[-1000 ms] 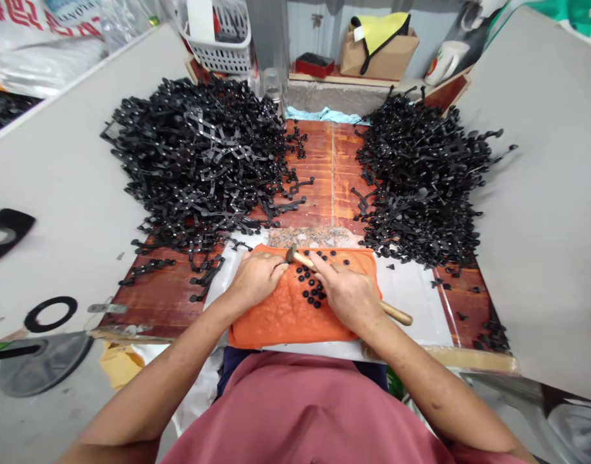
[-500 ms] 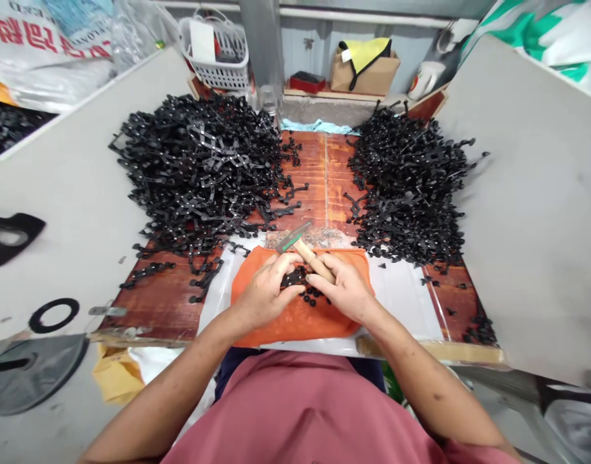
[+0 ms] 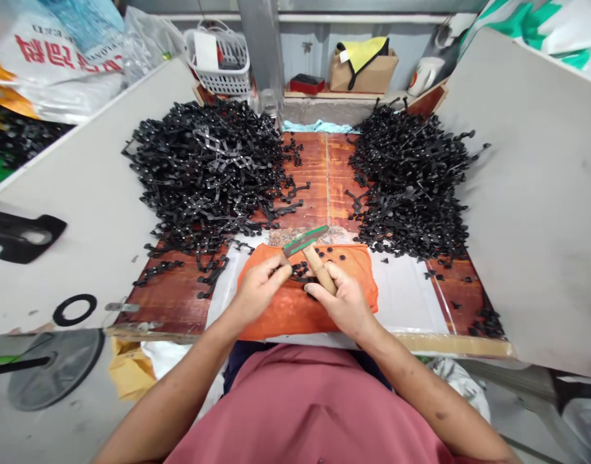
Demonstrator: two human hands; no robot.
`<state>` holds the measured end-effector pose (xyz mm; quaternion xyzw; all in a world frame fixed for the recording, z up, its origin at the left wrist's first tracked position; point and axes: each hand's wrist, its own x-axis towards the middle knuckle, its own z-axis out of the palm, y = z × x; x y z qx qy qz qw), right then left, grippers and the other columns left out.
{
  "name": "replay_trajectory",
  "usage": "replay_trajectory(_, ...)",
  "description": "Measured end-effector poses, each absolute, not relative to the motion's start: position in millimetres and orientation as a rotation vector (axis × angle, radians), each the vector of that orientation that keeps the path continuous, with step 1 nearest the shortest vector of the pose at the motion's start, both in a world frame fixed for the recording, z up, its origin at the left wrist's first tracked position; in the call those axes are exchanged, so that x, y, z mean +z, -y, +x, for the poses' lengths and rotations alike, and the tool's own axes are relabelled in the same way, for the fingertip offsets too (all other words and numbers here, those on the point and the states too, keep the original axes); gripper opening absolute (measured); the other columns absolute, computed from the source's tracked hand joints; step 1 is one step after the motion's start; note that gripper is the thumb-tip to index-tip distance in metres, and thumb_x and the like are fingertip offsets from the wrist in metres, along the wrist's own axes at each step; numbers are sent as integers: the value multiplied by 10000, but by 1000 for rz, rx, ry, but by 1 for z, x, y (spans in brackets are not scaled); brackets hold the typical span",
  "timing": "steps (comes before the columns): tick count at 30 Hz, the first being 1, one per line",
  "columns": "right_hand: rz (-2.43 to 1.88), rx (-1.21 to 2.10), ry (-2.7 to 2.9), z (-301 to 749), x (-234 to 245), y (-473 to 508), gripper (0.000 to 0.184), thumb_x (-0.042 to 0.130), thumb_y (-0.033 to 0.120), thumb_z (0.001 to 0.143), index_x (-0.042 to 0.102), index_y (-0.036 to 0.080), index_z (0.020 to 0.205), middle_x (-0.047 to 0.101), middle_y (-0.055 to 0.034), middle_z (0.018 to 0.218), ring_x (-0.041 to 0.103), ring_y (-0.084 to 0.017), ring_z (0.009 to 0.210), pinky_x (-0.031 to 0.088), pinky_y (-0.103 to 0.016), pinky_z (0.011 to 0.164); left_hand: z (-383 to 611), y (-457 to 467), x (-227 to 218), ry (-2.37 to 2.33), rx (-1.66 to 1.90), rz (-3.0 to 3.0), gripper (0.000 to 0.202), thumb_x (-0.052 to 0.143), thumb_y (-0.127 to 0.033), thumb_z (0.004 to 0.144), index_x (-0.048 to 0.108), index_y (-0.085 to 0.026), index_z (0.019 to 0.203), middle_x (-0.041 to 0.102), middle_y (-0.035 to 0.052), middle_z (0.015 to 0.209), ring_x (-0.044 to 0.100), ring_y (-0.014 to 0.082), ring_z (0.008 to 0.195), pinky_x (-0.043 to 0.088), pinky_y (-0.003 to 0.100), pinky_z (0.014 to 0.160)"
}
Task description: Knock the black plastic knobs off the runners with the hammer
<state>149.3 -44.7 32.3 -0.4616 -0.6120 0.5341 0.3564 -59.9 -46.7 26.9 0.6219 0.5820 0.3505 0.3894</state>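
Note:
My right hand [image 3: 341, 299] is closed round the wooden handle of a small hammer [image 3: 310, 250], whose green-marked metal head points up and left. My left hand [image 3: 259, 288] is pinched on something small and black at the hammer's left; I cannot make out what. Both hands rest over an orange cloth [image 3: 295, 309] strewn with several small black round pieces [image 3: 331, 252]. Beyond the cloth lie two big heaps of black metal strips, one on the left [image 3: 208, 167] and one on the right [image 3: 411, 180].
The wooden table [image 3: 329, 174] is flanked by grey boards on the left [image 3: 73, 212] and right [image 3: 532, 193]. A white basket [image 3: 220, 51], a cardboard box [image 3: 363, 61] and a mug [image 3: 423, 74] stand at the back. White sheets lie under the cloth.
The hammer went from lying flat under my right hand to being lifted, head raised. Both hands drew together over the black pieces on the cloth.

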Motion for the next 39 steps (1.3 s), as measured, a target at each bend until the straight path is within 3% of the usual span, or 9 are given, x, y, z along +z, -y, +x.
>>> replay_trajectory(4,-1213,1362,1582,175,30,43,278,614,381,936,670,243,1172,696,2,952,621,-191,864,474,-299,786,-98,22,26,-1618,743,1680,421,435,-518,964,521,-191,713,507,-18,689,472,149,699,349,262,658)
replay_trajectory(6,-1290,1292,1557,186,27,43,311,619,401,937,655,238,1200,689,-1,939,615,-200,866,466,-310,797,-105,15,28,-1628,678,1746,418,445,-508,948,511,-189,685,487,-24,660,456,141,675,328,257,643)
replay_trajectory(12,-1265,1334,1590,174,23,39,191,613,406,948,675,241,1023,628,15,868,549,-167,763,431,-283,705,-73,28,29,-1421,682,1575,375,494,-484,943,545,-194,710,480,-42,561,437,114,549,321,243,564)
replay_trajectory(17,-1183,1401,1585,147,21,34,136,647,352,845,628,220,815,548,36,719,483,-146,663,395,-274,637,-43,49,18,-1398,975,1264,327,569,-500,908,598,-190,805,524,-33,650,472,110,586,366,234,575)
replay_trajectory(22,-1156,1481,1513,135,17,43,139,671,342,800,640,207,812,598,27,739,518,-147,682,413,-272,657,-35,57,17,-1316,1111,1042,317,712,-465,812,620,-197,953,581,-20,797,496,106,659,407,229,628)
replay_trajectory(25,-1083,1590,1496,137,24,48,177,679,331,814,690,201,933,677,2,884,569,-158,759,436,-273,699,-46,44,19,-1283,1155,1086,353,742,-454,789,608,-203,998,619,-5,867,528,129,753,412,234,676)
replay_trajectory(30,-1188,1410,1586,175,35,43,267,602,365,940,686,226,1151,690,-6,979,580,-170,799,440,-281,716,-79,8,15,-1408,1041,1202,329,675,-494,829,525,-201,829,437,-58,662,363,101,597,278,233,571)
replay_trajectory(33,-1357,1246,1605,210,26,40,259,563,422,979,682,218,1087,703,-21,976,596,-190,818,441,-296,729,-90,-5,6,-1439,973,1241,339,634,-518,847,506,-204,837,350,-78,626,286,93,552,223,233,546)
replay_trajectory(39,-1533,1166,1587,251,-11,54,289,515,471,1008,631,227,905,649,6,790,555,-178,706,418,-289,665,-91,-15,-14,-1556,870,1387,294,556,-495,896,520,-206,852,394,-75,619,326,101,560,247,227,555)
